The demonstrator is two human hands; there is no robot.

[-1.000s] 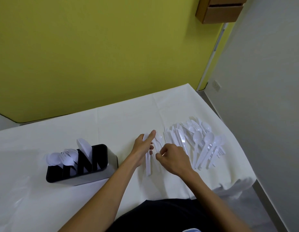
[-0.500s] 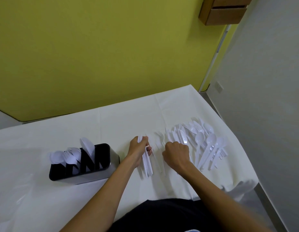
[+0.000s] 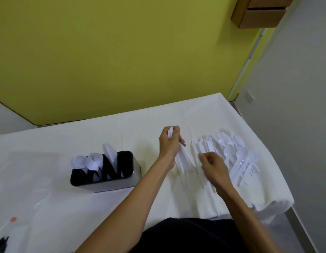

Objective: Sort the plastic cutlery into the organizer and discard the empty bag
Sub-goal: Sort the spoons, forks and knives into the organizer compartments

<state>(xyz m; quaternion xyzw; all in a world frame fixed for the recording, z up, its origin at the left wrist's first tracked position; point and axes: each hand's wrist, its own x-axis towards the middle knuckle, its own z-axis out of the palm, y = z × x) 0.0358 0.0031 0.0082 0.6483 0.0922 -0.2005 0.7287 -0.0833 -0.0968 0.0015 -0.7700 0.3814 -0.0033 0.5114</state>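
My left hand (image 3: 169, 143) is closed around a bundle of white plastic knives (image 3: 183, 158), tilted up off the table. My right hand (image 3: 214, 164) sits just to its right with fingers curled at the edge of the loose cutlery pile (image 3: 231, 152); whether it pinches a piece I cannot tell. That pile of white spoons, forks and knives lies spread on the table's right side. The black organizer (image 3: 105, 178) stands to the left and holds several white spoons, forks and knives upright. The clear empty bag (image 3: 30, 203) lies flat at the near left.
A white cloth covers the table (image 3: 85, 136), whose right edge drops off just past the pile. A yellow wall runs behind it. A wooden box (image 3: 259, 13) hangs on the wall at the upper right. A small red dot (image 3: 13, 219) shows near the bag.
My left hand closed on the knives and lifted them off the table, tilting them up. My right hand shifted slightly right toward the pile.
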